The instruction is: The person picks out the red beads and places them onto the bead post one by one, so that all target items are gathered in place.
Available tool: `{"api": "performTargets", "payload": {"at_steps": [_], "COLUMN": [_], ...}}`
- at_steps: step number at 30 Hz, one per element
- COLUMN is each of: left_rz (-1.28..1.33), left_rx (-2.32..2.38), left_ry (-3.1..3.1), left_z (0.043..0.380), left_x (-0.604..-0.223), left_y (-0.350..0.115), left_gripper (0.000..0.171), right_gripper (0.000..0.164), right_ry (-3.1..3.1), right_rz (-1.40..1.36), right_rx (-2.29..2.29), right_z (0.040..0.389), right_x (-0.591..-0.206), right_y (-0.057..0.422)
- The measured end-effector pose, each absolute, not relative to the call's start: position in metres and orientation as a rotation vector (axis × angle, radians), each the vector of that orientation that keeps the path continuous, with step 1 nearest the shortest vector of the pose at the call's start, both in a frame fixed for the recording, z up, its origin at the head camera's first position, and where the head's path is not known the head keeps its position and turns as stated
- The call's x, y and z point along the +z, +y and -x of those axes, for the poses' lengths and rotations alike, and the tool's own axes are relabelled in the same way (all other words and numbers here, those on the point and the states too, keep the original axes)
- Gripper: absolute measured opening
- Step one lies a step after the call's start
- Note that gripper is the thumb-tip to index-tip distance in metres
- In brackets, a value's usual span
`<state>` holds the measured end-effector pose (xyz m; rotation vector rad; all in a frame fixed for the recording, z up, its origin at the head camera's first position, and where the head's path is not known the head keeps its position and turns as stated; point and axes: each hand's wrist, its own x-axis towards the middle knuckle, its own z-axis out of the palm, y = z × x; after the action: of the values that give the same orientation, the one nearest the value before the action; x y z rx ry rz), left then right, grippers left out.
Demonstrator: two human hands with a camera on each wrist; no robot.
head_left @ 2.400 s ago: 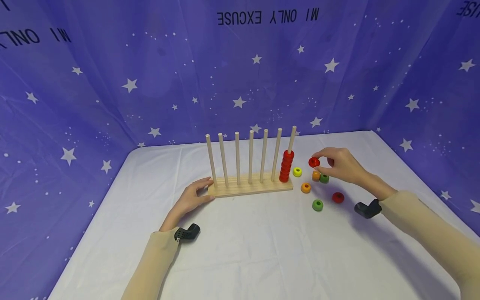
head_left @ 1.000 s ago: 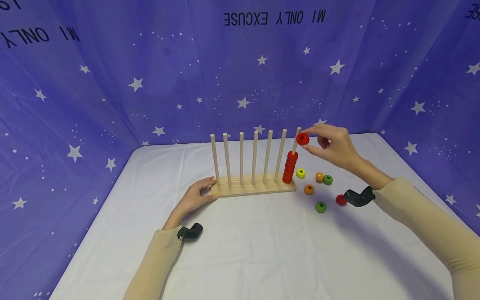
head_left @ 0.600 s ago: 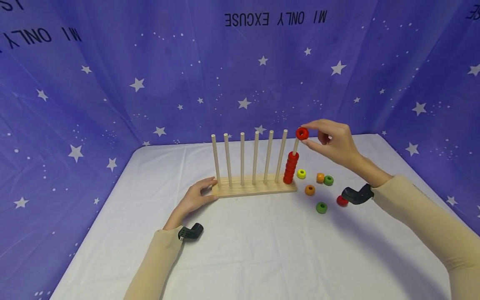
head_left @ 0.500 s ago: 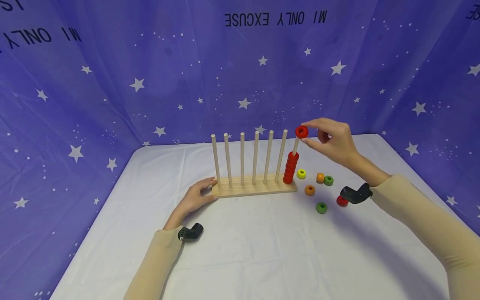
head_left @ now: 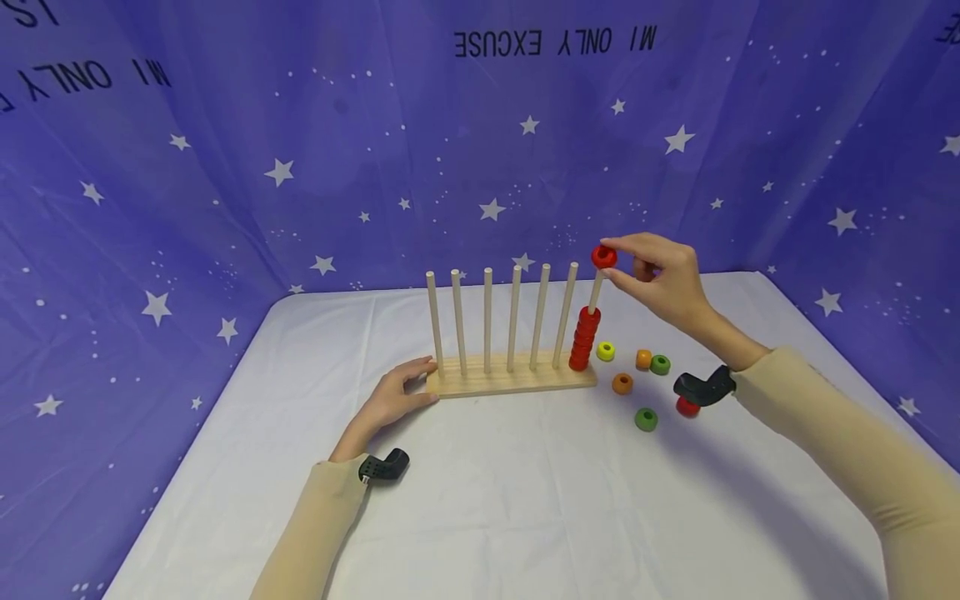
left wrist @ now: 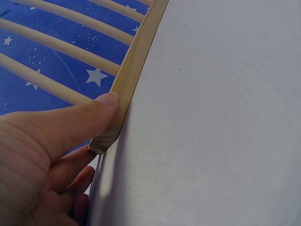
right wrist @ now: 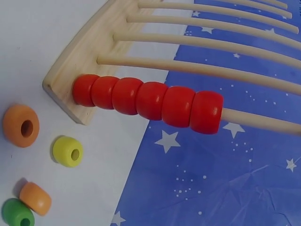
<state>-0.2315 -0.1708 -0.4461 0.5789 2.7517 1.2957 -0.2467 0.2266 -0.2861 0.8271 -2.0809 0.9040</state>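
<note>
A wooden peg rack [head_left: 510,385] stands on the white-covered table, with a row of several upright pegs. My left hand [head_left: 390,397] grips its left end; in the left wrist view the thumb [left wrist: 96,110] lies on the base's edge and the fingers curl around the end. Several red beads [right wrist: 155,101] are stacked on the rightmost peg. My right hand [head_left: 663,279] pinches another red bead [head_left: 596,262] between thumb and fingertips, right at the top of that peg. The right wrist view shows the stack and the bare upper peg, while hand and pinched bead fall outside it.
Right of the rack lie loose beads: a yellow one [head_left: 606,354], orange ones [head_left: 622,390], green ones [head_left: 646,424] and a red one [head_left: 687,410], partly covered by the black wrist camera [head_left: 703,388]. Behind the table hangs a purple star-patterned cloth [head_left: 420,125].
My right hand has lifted a red bead from among the loose beads, up and left to the rightmost peg's top, tilting it over the tip. My left hand stays on the rack.
</note>
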Motion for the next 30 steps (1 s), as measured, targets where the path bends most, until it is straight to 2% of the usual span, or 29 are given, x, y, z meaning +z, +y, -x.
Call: {"api": "performTargets", "payload": {"at_steps": [9, 16, 30], "left_rz": [-0.584, -0.588, -0.579], "left_rx": [1.307, 1.295, 1.303], "left_ry": [2.748, 2.766, 2.760], "left_z": [0.230, 0.231, 0.230], "left_x": [-0.446, -0.446, -0.446], "left_y": [-0.170, -0.170, -0.170], "left_gripper": [0.053, 0.053, 0.053], "right_gripper": [0.034, 0.033, 0.033], "right_ry": [-2.178, -2.201, -2.272], "right_rz": [-0.671, -0.660, -0.673], "right_rx": [0.938, 0.945, 0.948], "right_z": [0.245, 0.232, 0.247], "right_x": [-0.291, -0.283, -0.305], "right_y": [0.223, 0.215, 0.228]}}
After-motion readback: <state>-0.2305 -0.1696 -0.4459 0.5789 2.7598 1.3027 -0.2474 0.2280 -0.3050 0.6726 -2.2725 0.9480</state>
